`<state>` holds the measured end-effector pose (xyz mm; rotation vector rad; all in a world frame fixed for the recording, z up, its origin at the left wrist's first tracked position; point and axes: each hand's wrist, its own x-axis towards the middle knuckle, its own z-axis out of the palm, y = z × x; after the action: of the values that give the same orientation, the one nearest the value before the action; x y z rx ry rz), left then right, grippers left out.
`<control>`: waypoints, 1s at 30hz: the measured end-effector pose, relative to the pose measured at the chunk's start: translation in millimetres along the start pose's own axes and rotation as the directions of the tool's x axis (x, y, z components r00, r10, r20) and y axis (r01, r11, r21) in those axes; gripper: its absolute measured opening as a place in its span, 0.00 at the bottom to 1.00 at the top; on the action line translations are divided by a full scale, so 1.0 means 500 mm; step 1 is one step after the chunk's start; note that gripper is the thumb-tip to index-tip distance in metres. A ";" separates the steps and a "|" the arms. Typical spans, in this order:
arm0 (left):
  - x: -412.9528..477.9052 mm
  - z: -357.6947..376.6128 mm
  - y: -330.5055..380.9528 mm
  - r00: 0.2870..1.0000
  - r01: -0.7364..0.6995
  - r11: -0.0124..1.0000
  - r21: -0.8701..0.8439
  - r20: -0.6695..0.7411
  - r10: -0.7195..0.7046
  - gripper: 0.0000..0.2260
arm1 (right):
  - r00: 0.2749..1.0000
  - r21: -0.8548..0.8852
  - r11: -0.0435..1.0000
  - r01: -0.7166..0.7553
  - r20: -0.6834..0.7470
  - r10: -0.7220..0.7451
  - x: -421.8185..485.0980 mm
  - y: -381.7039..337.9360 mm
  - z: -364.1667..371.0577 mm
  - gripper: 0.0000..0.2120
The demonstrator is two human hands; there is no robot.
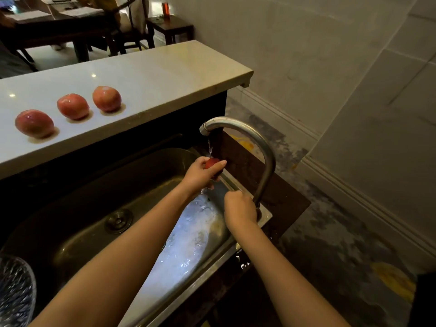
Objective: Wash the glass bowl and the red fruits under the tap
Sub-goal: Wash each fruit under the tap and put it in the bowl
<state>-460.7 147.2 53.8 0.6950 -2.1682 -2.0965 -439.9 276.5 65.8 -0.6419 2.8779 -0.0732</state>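
Observation:
My left hand (200,172) grips a red fruit (210,163) under a thin stream of water from the curved metal tap (257,142), above the steel sink (99,204). My right hand (239,210) is curled round the tap's handle at its base; the handle itself is hidden by the fingers. Three more red fruits lie wet in a row on the white counter: one at the left (34,123), one in the middle (73,106), one at the right (106,99). The textured glass bowl (14,291) shows partly at the lower left edge.
The white counter (165,74) runs behind and above the sink, ending near a grey wall. The sink drain (118,220) sits left of my arms. Dark wooden furniture stands beyond the counter. Patterned floor lies to the right of the sink.

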 end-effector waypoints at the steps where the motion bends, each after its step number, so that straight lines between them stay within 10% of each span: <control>1: -0.007 -0.005 0.001 1.000 -0.021 0.998 0.058 -0.010 0.022 0.17 | 1.000 -0.010 1.000 -0.004 -0.001 0.004 -0.004 -0.005 0.002 0.11; 9: -0.066 -0.068 0.015 0.996 -0.085 0.969 0.233 0.050 0.075 0.21 | 0.998 0.121 0.991 -0.064 -0.014 0.066 -0.024 -0.013 -0.001 0.14; 13: -0.110 -0.133 0.011 1.000 -0.019 0.981 0.193 0.024 0.014 0.22 | 0.972 0.309 0.925 0.221 -0.148 -0.182 -0.012 -0.069 -0.002 0.30; 20: -0.236 -0.303 -0.035 0.975 0.067 0.966 0.250 -0.221 -0.010 0.18 | 0.878 0.617 0.650 0.444 -0.153 -0.454 -0.006 -0.253 0.034 0.24; 30: -0.483 -0.547 -0.178 0.699 0.352 0.893 0.282 -0.713 -0.050 0.22 | 0.601 0.590 0.489 0.642 0.008 -0.799 -0.133 -0.602 0.129 0.20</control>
<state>-126.5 -24.3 56.1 1.5324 -2.0958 -1.1028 -243.0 31.8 41.3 -1.5433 1.9265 -0.8061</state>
